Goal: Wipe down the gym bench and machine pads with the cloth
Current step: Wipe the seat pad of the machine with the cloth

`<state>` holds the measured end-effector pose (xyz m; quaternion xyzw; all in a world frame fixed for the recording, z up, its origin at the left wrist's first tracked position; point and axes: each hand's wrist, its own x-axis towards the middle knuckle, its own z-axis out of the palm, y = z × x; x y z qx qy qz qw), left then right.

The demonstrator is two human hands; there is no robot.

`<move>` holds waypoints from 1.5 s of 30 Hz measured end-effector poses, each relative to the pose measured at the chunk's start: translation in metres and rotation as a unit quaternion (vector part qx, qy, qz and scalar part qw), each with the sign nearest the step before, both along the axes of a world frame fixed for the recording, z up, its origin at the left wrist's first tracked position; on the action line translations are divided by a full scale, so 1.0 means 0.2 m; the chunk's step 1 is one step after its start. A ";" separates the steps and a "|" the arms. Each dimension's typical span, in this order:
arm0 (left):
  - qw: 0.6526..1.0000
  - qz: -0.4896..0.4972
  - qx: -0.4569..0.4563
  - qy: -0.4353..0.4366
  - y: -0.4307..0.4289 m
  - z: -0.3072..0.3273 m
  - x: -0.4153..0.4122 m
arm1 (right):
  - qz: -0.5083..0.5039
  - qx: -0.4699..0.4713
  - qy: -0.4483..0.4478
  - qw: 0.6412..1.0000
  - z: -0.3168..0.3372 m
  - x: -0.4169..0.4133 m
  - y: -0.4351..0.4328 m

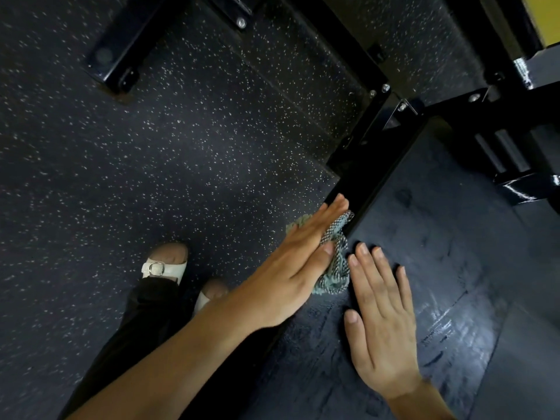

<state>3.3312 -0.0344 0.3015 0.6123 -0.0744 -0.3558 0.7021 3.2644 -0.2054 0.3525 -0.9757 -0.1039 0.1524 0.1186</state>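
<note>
A: What is seen closest to the lens?

B: A bare forearm is stretched in from the lower left, and the left hand [291,268] at its end is laid flat over the cloth [335,272]. The right hand [381,328] is seen just beside it, low in the view.

A: What is found around them?

B: A dark speckled floor [151,177] is spread over the left half. A foot in a white buckled sandal [163,266] and a black trouser leg [130,322] are planted on it, near the bench. A second foot [213,291] is partly hidden by the left forearm. Black frame tubes [357,140] are bolted together beyond the far end of the bench pad [439,237], and another black bar [121,56] is set on the floor at upper left. A yellow patch [550,19] is glimpsed in the top right corner; what it belongs to cannot be told.

A: Is anything set in the way of the cloth?

B: A black tube is met just ahead of the left fingertips, along the pad's left edge.

A: How are the hands held?

B: The left fingers are held straight and together. The grey-green cloth is pressed, bunched, against the pad's left edge, with the thumb laid on it. The right hand is spread wide, palm down, on the pad's top. Nothing is held by it, and the cloth is found just beside its forefinger.
</note>
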 end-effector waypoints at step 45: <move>0.999 0.021 0.025 0.035 -0.14 -0.03 0.18 | 0.023 0.010 0.002 1.000 0.01 0.18 -0.18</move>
